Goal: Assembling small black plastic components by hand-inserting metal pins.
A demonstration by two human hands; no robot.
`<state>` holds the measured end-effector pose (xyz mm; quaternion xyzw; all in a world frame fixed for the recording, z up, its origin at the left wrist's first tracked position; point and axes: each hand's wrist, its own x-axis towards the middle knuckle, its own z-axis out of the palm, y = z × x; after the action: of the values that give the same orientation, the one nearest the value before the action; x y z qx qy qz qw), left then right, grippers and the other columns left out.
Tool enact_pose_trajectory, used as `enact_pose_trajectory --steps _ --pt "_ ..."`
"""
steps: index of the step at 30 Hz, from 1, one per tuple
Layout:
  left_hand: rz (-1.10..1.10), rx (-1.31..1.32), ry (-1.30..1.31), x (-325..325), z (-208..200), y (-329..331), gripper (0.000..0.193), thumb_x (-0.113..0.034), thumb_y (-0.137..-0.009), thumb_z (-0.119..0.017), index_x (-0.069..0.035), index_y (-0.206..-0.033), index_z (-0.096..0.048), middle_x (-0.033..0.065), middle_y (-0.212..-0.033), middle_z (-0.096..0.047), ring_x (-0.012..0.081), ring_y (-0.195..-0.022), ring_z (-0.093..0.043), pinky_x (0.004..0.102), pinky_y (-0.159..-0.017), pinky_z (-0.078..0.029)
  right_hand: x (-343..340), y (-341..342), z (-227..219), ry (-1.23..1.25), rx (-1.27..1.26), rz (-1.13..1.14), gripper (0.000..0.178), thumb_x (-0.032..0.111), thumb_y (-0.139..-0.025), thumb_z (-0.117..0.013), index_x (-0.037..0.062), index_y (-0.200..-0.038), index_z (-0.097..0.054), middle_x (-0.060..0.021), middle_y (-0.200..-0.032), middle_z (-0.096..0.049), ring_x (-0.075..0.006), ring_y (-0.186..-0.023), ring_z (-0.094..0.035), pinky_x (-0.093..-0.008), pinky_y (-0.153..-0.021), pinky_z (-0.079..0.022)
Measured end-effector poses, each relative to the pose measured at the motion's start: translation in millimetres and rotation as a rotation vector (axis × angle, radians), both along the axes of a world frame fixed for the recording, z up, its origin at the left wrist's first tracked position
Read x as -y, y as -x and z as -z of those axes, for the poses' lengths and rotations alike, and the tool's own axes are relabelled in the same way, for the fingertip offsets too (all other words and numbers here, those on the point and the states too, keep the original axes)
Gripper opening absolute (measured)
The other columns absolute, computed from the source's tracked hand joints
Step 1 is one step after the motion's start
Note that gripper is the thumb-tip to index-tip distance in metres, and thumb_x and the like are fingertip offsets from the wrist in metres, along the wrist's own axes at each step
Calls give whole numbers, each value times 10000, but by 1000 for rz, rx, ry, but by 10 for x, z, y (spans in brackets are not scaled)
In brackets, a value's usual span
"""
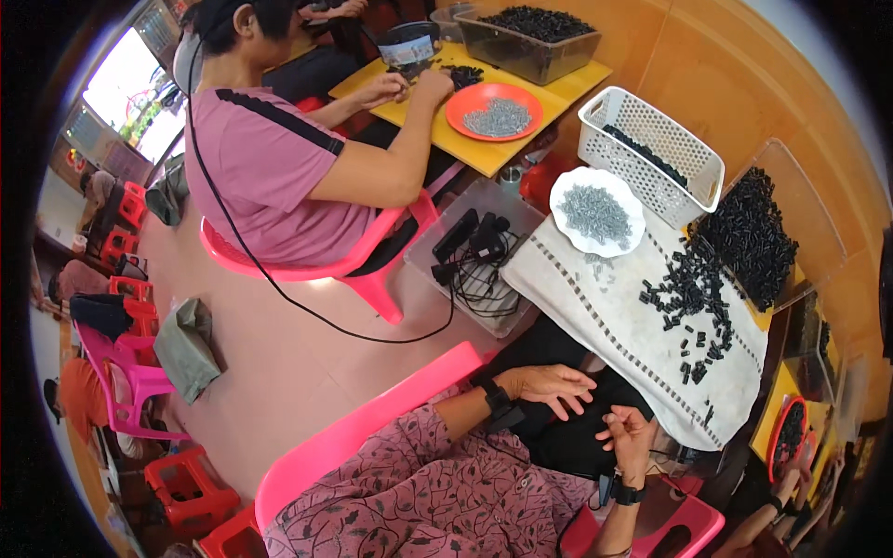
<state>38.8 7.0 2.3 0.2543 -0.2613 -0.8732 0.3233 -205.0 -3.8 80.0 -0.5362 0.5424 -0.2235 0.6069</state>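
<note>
My left hand [551,385] is over my lap, palm down with its fingers stretched out and apart. Just right of it, my right hand [627,433] has loosely bent fingers with gaps between them, and I see nothing in them. Both hands are off the cloth-covered table [605,312] in front of me. Small black cylindrical parts [693,288] lie scattered on the cloth, spilling from a heap [752,237] in a clear tray. A white scalloped plate [635,244] on the cloth holds a pile of small silver metal pieces [595,214].
A white perforated basket [693,191] with black parts stands behind the plate. To the left, a co-worker [270,177] sits at a yellow board [479,160] with an orange plate [456,119]. A clear bin [516,321] of cables stands on the floor. Another person's hands [791,488] show at lower right.
</note>
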Motion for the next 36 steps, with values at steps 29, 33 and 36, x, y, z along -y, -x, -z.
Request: enact_pose_trajectory --steps 29,33,36 --pt "-74 18 193 -126 -22 1 218 -257 -923 -532 -54 -1003 -541 66 -1044 -534 201 -977 -583 380 -739 -555 276 -1291 -359 -290 527 -84 496 186 -951 -559 4 -1393 -424 -101 -1459 -399 -272 -1180 -527 -342 -838 -522" --pt "-50 36 244 -125 -31 5 237 -254 -919 -540 -54 -1045 -542 74 -1077 -529 209 -972 -585 382 -724 -559 231 -1284 -335 -270 338 -73 630 265 -913 -614 1 -1425 -359 -144 -1420 -419 -281 -1184 -515 -348 -876 -479" --pt "-36 61 226 -137 52 37 285 -239 -913 -547 -51 -1127 -530 84 -1107 -534 217 -974 -588 385 -712 -565 211 -1312 -234 -262 454 -3 637 262 -909 -617 1 -1426 -353 -132 -1409 -434 -288 -1188 -510 -339 -877 -479"
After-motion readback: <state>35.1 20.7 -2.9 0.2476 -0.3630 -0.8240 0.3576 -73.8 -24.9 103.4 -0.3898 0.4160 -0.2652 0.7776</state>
